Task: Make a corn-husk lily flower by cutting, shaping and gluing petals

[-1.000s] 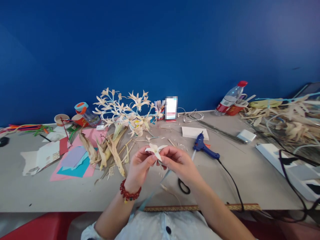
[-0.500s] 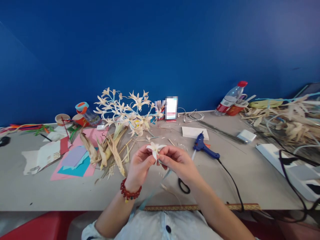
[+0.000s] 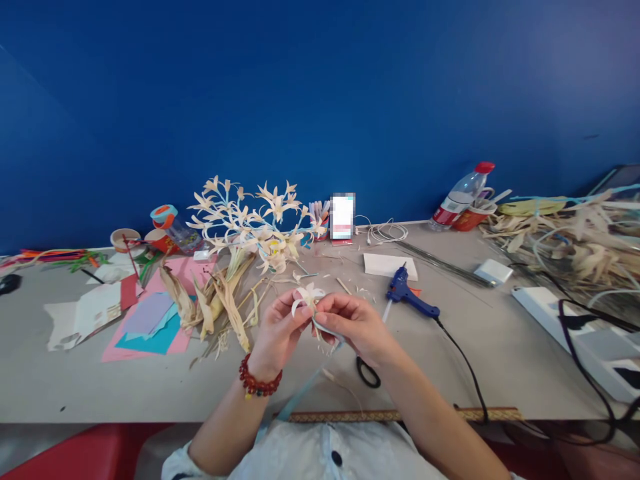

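Observation:
A small pale flower [image 3: 309, 295], with husk-like petals, is pinched at its base in my left hand [image 3: 276, 330]. Against that base, my right hand [image 3: 359, 327] has thumb and fingers closed on a light blue ribbon [image 3: 302, 392], which trails down toward my lap. The fingertips of both hands nearly meet, hiding most of the stem. Behind them stands a branching bunch of similar flowers [image 3: 278, 207]. Black-handled scissors [image 3: 369, 373] lie partly under my right forearm, and a blue glue gun [image 3: 411, 293] rests to the right.
Dry husks [image 3: 231, 310] and coloured paper [image 3: 150, 341] lie to the left. A phone [image 3: 343, 217] stands by the wall. A bottle [image 3: 463, 197], thin wires [image 3: 445, 265], a power strip [image 3: 575, 343] with black cords, and a husk pile [image 3: 585, 233] occupy the right.
The flower has turned and tilted, its petals now facing up and left. My right fingers have shifted slightly at its base, with the ribbon drawn along. The table items look unmoved.

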Available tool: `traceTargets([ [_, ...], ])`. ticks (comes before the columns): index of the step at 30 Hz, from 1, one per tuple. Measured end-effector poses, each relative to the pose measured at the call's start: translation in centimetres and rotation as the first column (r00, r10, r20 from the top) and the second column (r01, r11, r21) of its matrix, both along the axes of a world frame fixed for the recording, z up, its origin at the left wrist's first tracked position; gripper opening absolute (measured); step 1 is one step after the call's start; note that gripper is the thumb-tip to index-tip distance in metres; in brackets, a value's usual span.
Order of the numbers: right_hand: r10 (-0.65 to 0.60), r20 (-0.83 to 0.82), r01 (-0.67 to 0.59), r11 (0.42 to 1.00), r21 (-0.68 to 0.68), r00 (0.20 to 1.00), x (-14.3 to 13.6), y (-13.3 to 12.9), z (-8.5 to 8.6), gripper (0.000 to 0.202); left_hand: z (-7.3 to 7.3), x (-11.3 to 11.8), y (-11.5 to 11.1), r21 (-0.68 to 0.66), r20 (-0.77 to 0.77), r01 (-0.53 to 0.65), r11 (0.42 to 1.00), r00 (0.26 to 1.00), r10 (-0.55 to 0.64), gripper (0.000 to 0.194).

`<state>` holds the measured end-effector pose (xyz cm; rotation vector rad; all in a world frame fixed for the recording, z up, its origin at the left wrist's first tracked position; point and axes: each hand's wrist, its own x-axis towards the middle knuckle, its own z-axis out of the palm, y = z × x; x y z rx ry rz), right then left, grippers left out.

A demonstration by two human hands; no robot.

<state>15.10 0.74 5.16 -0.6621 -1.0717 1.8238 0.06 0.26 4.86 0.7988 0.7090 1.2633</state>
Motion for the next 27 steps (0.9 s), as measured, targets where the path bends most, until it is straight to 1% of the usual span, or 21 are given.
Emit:
traceTargets([
  [2, -0.002, 0.008, 0.002, 1.000, 0.005, 1.000, 0.04, -0.07, 0.06, 0.021, -0.04, -0.02, -0.01, -0.018, 0.018, 0.008, 1.000, 1.000, -0.008, 0.023],
  [5, -0.029, 0.041, 0.027, 0.998, 0.051, 0.999, 0.08, -0.20, 0.26, 0.023, -0.25, -0.08, -0.13, -0.021, 0.033, 0.007, 1.000, 0.999, -0.007, 0.022],
  [12, -0.127, 0.223, 0.084, 0.978, 0.193, 0.966, -0.05, -0.29, 0.46, 0.029, -0.70, -0.22, -0.36, 0.001, 0.036, -0.027, 1.000, 0.999, 0.027, 0.017],
  [15, -0.217, 0.302, 0.121, 0.944, 0.308, 0.928, 0.13, -0.43, 0.49, 0.024, -0.76, -0.33, -0.37, 0.005, 0.007, -0.042, 0.999, 0.999, 0.042, 0.015],
  [18, -0.264, 0.386, 0.098, 0.912, 0.399, 0.884, 0.37, -0.71, 0.75, 0.018, -0.72, -0.52, -0.38, -0.004, -0.007, -0.025, 1.000, 1.000, 0.025, 0.014],
  [20, -0.235, 0.407, 0.064, 0.919, 0.389, 0.883, 0.46, -0.83, 0.89, 0.017, -0.64, -0.61, -0.38, -0.015, -0.004, 0.010, 1.000, 1.000, -0.010, 0.015],
  [24, -0.111, 0.312, 0.015, 0.955, 0.295, 0.944, 0.59, -0.62, 0.69, 0.022, -0.58, -0.65, -0.40, -0.035, 0.015, 0.066, 0.997, 0.998, -0.065, 0.018],
  [27, -0.034, 0.302, -0.044, 0.968, 0.248, 0.953, 0.91, -0.24, 0.50, 0.024, -0.59, -0.66, -0.44, -0.034, 0.015, 0.100, 0.994, 0.995, -0.099, 0.017],
])
